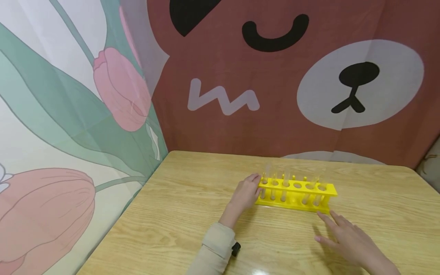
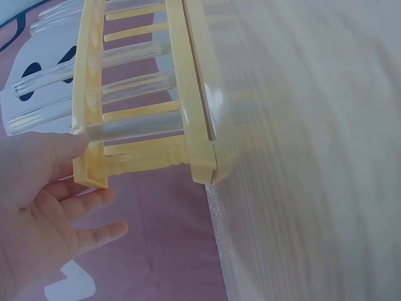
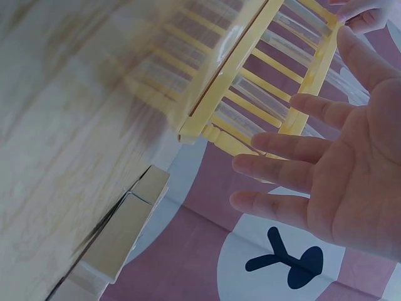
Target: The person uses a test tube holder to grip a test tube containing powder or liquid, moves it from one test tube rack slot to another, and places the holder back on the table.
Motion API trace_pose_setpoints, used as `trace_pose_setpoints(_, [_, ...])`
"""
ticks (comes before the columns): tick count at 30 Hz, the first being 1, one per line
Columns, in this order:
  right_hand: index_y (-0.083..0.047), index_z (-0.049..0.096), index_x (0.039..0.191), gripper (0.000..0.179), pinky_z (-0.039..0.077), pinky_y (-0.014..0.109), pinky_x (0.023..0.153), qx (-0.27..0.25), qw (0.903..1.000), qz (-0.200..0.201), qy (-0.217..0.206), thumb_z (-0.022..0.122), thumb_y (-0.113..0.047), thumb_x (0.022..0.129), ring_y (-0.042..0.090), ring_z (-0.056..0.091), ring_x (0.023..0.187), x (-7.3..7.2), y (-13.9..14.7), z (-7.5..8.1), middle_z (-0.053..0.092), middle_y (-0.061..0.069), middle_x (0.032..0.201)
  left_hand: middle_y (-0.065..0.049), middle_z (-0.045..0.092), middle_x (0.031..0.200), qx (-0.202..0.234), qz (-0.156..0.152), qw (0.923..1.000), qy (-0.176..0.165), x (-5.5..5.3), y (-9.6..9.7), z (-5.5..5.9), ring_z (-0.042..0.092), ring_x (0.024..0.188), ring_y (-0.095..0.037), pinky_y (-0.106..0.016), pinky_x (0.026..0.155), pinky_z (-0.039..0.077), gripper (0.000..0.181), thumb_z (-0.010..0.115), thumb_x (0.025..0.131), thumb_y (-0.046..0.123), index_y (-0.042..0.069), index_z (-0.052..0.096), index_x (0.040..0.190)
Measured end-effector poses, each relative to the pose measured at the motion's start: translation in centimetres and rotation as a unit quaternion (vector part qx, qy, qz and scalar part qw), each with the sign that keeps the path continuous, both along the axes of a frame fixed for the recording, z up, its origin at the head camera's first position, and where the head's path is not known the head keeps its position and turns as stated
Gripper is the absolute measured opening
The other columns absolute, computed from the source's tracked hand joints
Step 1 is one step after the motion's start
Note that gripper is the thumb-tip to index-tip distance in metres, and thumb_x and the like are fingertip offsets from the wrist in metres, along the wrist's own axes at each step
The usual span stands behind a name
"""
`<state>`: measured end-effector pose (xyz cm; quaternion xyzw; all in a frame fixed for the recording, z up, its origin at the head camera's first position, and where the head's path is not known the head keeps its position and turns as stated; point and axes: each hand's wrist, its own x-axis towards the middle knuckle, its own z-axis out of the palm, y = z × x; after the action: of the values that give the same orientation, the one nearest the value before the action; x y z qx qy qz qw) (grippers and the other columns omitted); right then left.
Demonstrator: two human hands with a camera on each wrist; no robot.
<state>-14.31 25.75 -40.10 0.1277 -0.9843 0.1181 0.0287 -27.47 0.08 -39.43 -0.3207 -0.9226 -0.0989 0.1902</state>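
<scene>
A yellow test tube rack (image 1: pixel 292 206) stands upright on the wooden table. Several clear test tubes (image 1: pixel 286 177) sit in its holes, and one hole right of the middle holds no tube. At the rack's left end, my left hand (image 1: pixel 245 193) pinches the upper plate; in the left wrist view the thumb lies on the plate's edge, with fingers beneath it and the lower ones spread. My right hand (image 1: pixel 354 240) is by the rack's front right corner, palm and spread fingers showing in the right wrist view. It holds nothing; whether a fingertip touches the rack I cannot tell.
The wooden table (image 1: pixel 165 229) reaches back to a hanging cloth (image 1: pixel 220 130) with a bear print. A flower-printed cloth (image 1: pixel 79 126) hangs on the left. Low in the right wrist view is a beige block-like thing (image 3: pixel 128 226) with a thin wire, its kind unclear.
</scene>
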Motion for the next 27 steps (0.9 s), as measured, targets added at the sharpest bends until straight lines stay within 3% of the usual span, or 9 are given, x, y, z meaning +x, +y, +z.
trace_pose_setpoints(27, [0.002,0.046,0.127,0.071,0.036,0.065,0.072,0.008,0.9999,0.004,-0.011,0.055,-0.051,0.081,0.055,0.045,0.099,-0.24,0.11,0.13,0.039,0.039,0.121,-0.012,0.053,0.122,0.021,-0.005,0.9997,-0.007,-0.07,0.03,-0.07,0.049,0.113,-0.019,-0.024,0.092,0.038,0.038,0.057,0.088,0.017,-0.002,0.054,0.121])
